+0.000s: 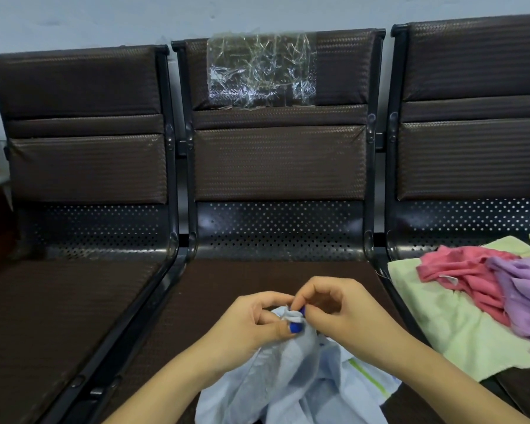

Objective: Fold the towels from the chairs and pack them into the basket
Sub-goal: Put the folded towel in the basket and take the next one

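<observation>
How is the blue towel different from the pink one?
The blue towel is pale and pinched at the top by both hands, left hand and right hand, over the middle seat. The pink towel is bright, untouched, crumpled on the right seat over a green towel. Both are unfolded.

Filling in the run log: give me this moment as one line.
stage: finding corner | left hand: pinches pale blue towel | right hand: pinches same corner | pink, purple, green towels: unfolded, right chair | basket: unseen
</observation>
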{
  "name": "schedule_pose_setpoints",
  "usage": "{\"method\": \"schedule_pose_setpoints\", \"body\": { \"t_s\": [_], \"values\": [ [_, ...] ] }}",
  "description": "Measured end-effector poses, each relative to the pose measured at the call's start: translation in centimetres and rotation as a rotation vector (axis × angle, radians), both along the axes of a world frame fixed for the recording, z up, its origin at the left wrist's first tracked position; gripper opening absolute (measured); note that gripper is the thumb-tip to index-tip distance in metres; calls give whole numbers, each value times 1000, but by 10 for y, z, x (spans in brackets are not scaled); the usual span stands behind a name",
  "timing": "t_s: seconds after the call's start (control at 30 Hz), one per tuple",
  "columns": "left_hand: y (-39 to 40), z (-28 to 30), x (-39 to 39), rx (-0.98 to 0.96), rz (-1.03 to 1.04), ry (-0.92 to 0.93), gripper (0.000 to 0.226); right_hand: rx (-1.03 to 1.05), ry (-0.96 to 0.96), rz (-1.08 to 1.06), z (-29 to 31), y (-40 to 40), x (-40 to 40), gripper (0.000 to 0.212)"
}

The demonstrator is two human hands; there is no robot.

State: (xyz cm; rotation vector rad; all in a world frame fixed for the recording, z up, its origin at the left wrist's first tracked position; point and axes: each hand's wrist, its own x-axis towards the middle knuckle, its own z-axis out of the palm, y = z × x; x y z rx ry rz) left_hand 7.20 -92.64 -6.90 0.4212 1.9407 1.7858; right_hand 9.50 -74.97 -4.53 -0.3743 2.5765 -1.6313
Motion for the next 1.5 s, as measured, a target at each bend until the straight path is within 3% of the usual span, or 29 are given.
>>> {"method": "schedule_pose_setpoints", "body": {
  "t_s": [0.3,0.4,0.5,0.67,0.83,1.0,1.13,1.5],
  "values": [
    [0,0,-1,-12,85,84,21,-147,-105,49,2,5,-4,31],
    [3,-2,0,6,119,120,29,-198,-133,90,2,5,-2,1],
    [7,-3,2,12,130,152,33,-158,-146,67,-7,6,-3,39],
    [8,-1,4,22,86,128,26,-151,-212,110,-15,10,-6,63],
    [4,-1,3,11,-15,37,24,-127,-138,128,-15,11,-5,63],
    [4,-5,6,-15,-159,-62,32,-88,3,91,-15,11,-3,32],
    [8,-4,6,-23,-112,-65,29,-94,71,-11,-7,15,-6,32],
    [-10,-5,-1,-169,-84,-18,75,-280,256,-365,4,51,-17,28]
  ]
}}
